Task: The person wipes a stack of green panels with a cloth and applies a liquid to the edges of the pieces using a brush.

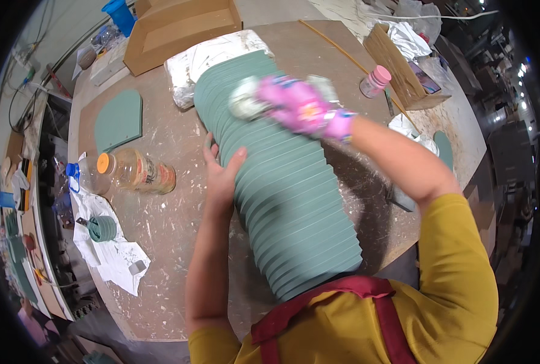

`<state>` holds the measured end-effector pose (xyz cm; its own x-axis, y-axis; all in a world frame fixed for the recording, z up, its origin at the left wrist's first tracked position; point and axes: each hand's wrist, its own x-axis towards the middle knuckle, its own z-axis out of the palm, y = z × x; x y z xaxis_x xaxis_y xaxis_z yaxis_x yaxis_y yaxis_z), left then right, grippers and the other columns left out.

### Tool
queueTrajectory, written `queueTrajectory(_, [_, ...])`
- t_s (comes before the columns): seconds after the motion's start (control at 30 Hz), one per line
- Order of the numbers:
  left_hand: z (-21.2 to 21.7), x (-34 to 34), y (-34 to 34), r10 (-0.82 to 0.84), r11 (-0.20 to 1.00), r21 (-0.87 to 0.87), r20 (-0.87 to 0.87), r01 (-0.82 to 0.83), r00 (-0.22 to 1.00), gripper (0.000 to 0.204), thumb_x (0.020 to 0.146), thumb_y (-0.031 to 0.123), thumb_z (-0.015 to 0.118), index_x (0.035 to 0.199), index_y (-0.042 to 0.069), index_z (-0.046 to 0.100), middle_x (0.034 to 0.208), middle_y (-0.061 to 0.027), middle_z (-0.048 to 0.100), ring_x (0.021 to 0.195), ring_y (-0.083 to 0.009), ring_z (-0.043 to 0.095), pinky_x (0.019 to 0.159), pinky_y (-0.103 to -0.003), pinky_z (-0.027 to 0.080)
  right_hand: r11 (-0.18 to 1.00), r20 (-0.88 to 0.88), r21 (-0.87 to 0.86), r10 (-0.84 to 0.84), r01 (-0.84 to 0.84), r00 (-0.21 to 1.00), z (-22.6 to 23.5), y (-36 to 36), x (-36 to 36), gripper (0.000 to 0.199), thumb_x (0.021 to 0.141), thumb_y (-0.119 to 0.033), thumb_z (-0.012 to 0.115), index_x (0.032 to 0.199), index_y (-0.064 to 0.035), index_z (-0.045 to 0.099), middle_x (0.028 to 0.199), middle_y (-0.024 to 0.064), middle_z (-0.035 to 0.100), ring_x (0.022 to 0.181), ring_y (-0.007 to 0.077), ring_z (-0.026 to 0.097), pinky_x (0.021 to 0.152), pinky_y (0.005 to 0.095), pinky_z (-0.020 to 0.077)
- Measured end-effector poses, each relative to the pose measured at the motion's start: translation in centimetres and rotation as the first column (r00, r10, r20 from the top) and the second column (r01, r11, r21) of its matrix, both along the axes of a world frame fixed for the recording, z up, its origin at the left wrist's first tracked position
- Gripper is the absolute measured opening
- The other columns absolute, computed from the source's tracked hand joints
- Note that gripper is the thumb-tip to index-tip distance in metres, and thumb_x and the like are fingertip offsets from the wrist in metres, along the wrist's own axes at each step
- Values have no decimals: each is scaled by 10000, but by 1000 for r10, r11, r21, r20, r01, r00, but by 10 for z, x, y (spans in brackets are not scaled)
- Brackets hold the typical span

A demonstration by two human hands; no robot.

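A long row of overlapping sage-green flat pieces leans in a fanned stack down the middle of the table, from a white wrapped bundle at the far end to my apron. My right hand, in a pink patterned glove and blurred by motion, grips a wadded white cloth against the upper part of the stack. Bare, my left hand rests along the stack's left side, thumb and fingers apart. Some of its fingers are partly hidden by the stack edge.
Left on the worn brown table are a rounded green piece, an orange-capped jar and a small green cup on white paper. A pink-capped bottle and cardboard box stand right; an open carton lies behind.
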<state>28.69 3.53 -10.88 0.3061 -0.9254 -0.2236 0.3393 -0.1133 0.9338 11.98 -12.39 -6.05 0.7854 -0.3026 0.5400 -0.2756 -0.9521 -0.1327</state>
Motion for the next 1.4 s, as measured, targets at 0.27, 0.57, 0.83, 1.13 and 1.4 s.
queueTrajectory(0.27, [3,-8,-4,-24,998,-52,-27,23,999,938,840,223,684,1495,14,45,1502,-264,151,1312,-320,357,1049,-395,365,815,-218,501,-207,291,954,59,-41,-53,190,865,-146,605,1045,-96,572,897,109,615,783,283,631,711,387,533])
queueTrajectory(0.57, [4,-2,0,-51,998,-40,-1,51,999,947,834,226,696,1492,-8,56,1489,-258,212,1317,-304,356,1041,-372,379,955,-409,258,-31,148,912,44,-42,-17,239,821,-140,624,1059,-121,610,911,97,588,846,280,622,708,398,509])
queueTrajectory(0.83, [-5,-3,-4,-59,996,-69,-62,54,996,957,841,249,692,1487,-30,43,1495,-284,183,1336,-316,326,1063,-382,351,986,-317,155,-2,54,949,44,-10,30,263,814,-77,589,1076,-83,569,971,133,601,867,312,618,745,442,510])
queueTrajectory(1.13, [18,14,-22,44,998,-37,-42,-45,998,1047,821,286,718,1487,-16,-31,1484,-279,214,1331,-326,348,1076,-394,338,891,-456,86,-363,446,813,64,-79,-104,243,860,-185,589,1082,-88,575,955,121,604,872,286,621,737,408,511])
queueTrajectory(1.4, [15,35,-84,-44,999,-12,218,47,975,1146,719,294,808,1483,-12,11,1432,-280,301,1297,-315,387,1056,-401,369,904,-330,381,-61,192,942,39,-49,22,262,921,-198,548,1167,-109,556,855,108,617,755,250,634,668,401,519])
